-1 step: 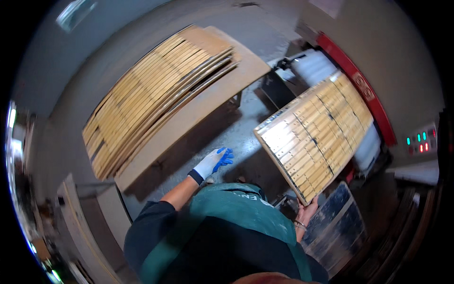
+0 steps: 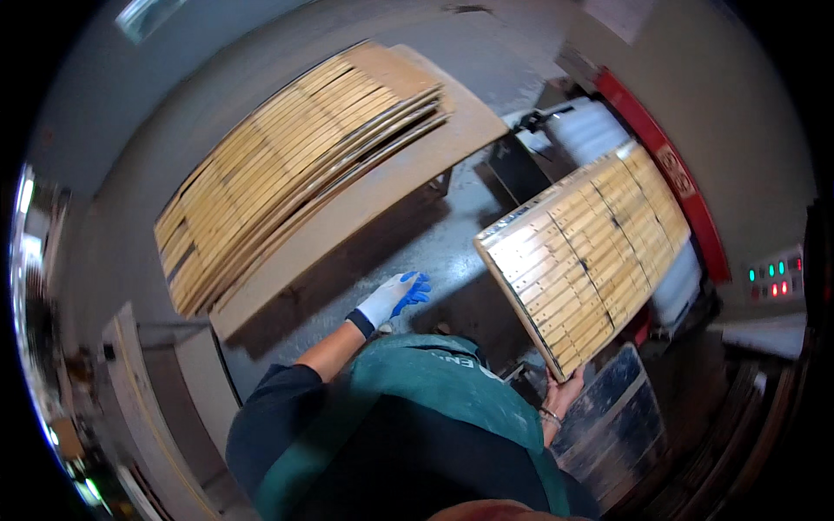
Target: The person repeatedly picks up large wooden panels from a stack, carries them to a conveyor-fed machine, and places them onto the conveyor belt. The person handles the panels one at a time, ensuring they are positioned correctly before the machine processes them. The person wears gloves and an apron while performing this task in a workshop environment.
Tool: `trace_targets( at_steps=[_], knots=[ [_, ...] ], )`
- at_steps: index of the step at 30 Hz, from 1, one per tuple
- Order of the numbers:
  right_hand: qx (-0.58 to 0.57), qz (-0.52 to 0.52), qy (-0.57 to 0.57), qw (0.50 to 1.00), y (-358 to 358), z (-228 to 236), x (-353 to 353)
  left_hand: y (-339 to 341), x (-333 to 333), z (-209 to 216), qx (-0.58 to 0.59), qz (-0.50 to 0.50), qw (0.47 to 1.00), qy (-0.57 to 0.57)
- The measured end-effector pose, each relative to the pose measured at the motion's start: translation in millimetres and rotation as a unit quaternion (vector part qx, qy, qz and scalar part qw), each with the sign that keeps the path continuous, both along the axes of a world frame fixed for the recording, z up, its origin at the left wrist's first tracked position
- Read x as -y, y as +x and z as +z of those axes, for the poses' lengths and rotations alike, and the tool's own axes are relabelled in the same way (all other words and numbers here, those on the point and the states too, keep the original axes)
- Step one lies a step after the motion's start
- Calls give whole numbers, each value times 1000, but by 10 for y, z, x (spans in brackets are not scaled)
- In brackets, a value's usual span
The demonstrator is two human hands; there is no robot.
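A panel of light wooden strips with dark lines across it [image 2: 584,252] lies tilted on the right, its far end over a machine's white roller [image 2: 587,132]. My bare right hand [image 2: 565,391] grips the panel's near corner, the thumb at the edge and the fingers partly hidden beneath. My left hand [image 2: 395,300], in a white and blue glove, hangs empty in front of my green apron [image 2: 434,369]. Its fingers are loosely bent and touch nothing. Farther left, a stack of similar wooden strip panels [image 2: 278,143] rests on a table [image 2: 347,230].
Beyond the panel runs the machine's red bar [image 2: 665,165]. A control box with green and red lights [image 2: 776,273] is at the right. A dark scuffed board [image 2: 612,417] stands by my right arm. A wooden frame-like stand [image 2: 161,408] is at the lower left.
The view has turned slightly, so the panel, table and machine sit a little farther right in the picture. My right hand keeps its hold on the panel corner; my left stays empty.
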State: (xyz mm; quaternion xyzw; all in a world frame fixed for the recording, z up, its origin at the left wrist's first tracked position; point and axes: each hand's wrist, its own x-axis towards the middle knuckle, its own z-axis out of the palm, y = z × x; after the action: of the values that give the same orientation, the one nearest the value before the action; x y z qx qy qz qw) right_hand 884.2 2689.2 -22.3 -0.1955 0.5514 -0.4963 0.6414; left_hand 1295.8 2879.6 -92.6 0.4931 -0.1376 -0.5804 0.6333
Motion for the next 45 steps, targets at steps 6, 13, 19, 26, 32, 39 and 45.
trace_targets(
  at_steps=[6, 13, 19, 26, 32, 39, 45],
  knots=[
    [-24, 46, -12, 999, -64, 84, 11, -206, -572, 123, 71, 12, 997, 27],
    [-13, 46, -9, 999, 16, 189, 2, -234, -969, 416, 247, 9, 961, 125],
    [43, 23, -15, 999, -215, -212, 302, -163, -1246, 230, 283, 4, 950, 131],
    [119, 7, 2, 993, -402, -548, 530, -16, -1555, -127, 334, 14, 936, 107],
    [204, -102, 0, 974, -238, -486, 540, 95, -1722, -394, 362, 20, 921, 141],
    [208, -132, -64, 967, 138, -313, 470, 254, -2169, -626, 387, 60, 913, 113],
    [205, -150, -97, 962, -51, -495, 728, 457, -2542, -473, 413, 57, 899, 137]
  ],
)
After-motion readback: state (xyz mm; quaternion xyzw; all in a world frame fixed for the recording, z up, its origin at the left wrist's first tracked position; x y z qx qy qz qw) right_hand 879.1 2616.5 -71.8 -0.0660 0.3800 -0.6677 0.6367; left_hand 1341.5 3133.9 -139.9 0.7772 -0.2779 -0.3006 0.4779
